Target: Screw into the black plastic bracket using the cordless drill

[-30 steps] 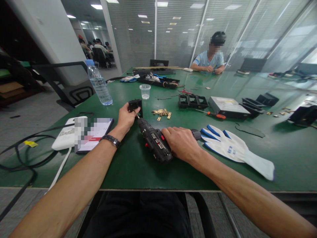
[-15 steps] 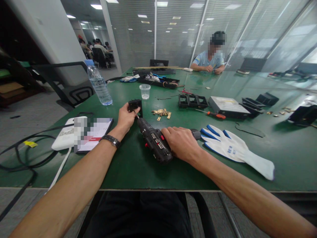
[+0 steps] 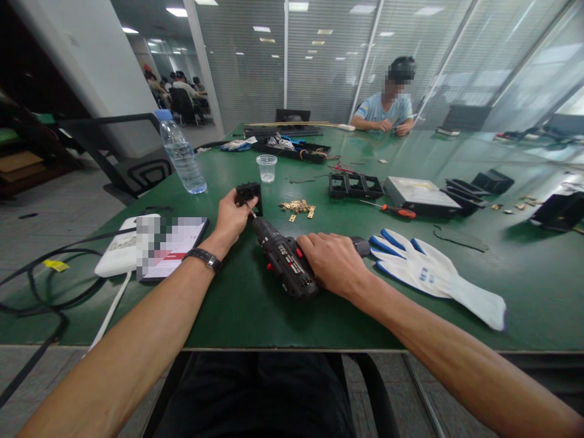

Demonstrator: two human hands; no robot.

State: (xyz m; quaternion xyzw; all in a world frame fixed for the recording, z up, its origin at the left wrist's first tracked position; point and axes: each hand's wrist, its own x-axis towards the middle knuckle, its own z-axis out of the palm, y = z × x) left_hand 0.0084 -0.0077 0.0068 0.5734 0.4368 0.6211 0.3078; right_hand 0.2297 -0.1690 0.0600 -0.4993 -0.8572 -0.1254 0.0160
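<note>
Drill (image 3: 285,264) in right hand (image 3: 335,263) — bit seemingly at bracket (image 3: 249,193).

Bare table (image 3: 237,304) lies near; brass pieces (image 3: 298,208), cup (image 3: 267,168) and bottle (image 3: 181,153) crowd beyond.

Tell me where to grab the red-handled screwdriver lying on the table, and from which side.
Grip the red handle, coming down from above. The screwdriver lies flat on the green table, shaft pointing left, and the handle is its thickest part. The grey box sits close behind, so pinch across the handle from the near side.
</note>
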